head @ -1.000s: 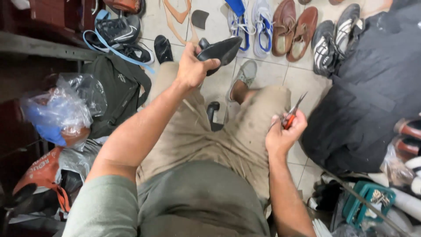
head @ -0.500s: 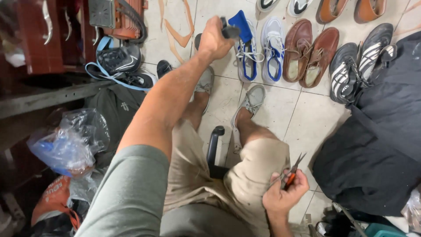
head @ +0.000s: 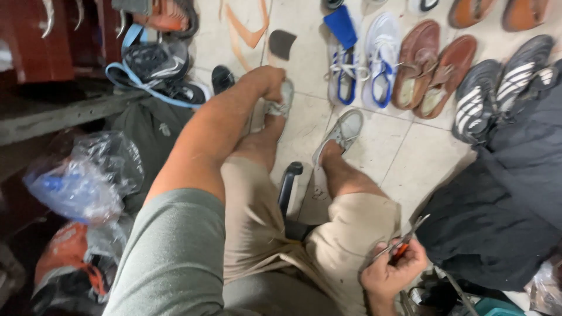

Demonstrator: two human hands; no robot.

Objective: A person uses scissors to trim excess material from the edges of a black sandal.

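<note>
A seated person's left hand (head: 266,79), fingers curled with nothing visible inside, reaches toward twelve o'clock; the right hand (head: 391,275) at five o'clock grips orange-handled scissors (head: 401,246) (no shoe held), so work appears paused.

Even, soft indoor light, dim at the left edge, with slight motion blur throughout.

Orange-handled pliers (head: 401,248) (grey shoe (head: 280,100))
</note>
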